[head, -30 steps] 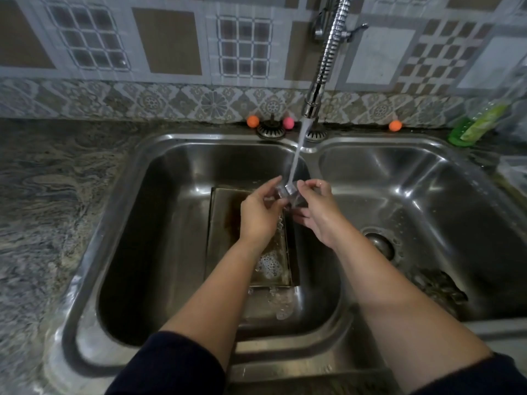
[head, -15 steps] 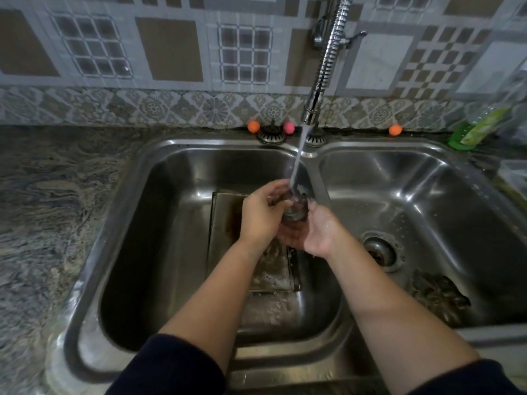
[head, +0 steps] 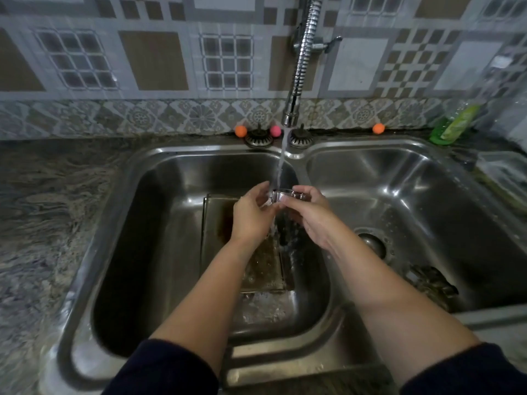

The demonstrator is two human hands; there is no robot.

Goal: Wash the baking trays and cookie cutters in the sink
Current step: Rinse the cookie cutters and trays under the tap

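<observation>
A small shiny metal cookie cutter (head: 282,194) is held under the running water from the tap (head: 291,115), above the left basin of the steel double sink (head: 159,178). My left hand (head: 252,215) pinches its left side and my right hand (head: 309,213) grips its right side from above. Most of the cutter is hidden by my fingers. A rectangular baking tray (head: 219,223), stained brown, lies flat on the floor of the left basin under my hands, with water splashing on it.
The right basin (head: 399,195) holds a drain (head: 370,243) and a dark scrubber (head: 430,280) near its front. A green soap bottle (head: 453,124) and a clear container (head: 504,172) stand at the right. Two strainer plugs (head: 258,138) sit behind the sink. Granite counter (head: 51,195) lies left.
My right hand has turned from cupping under the cutter, palm up, to gripping it from above. The cutter stays under the water stream.
</observation>
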